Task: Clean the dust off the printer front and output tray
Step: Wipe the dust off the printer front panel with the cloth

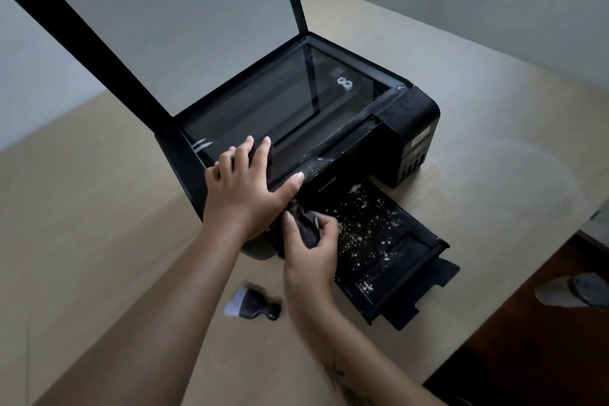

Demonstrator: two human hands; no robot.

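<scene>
Right hand (309, 247) closed on dark cloth (304, 229) | left hand (244, 184) spread flat on printer (412, 122)

Printer (408, 122) matt blk plastic; scanner bed (280, 109) glossy glass

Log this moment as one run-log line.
left hand: braces black printer | right hand: holds crumpled black cloth at front | output tray: white dust remains

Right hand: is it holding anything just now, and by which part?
The right hand grips a bunched dark cloth in its fingers, at the printer front. The left hand holds nothing, resting flat on the printer top.
</scene>
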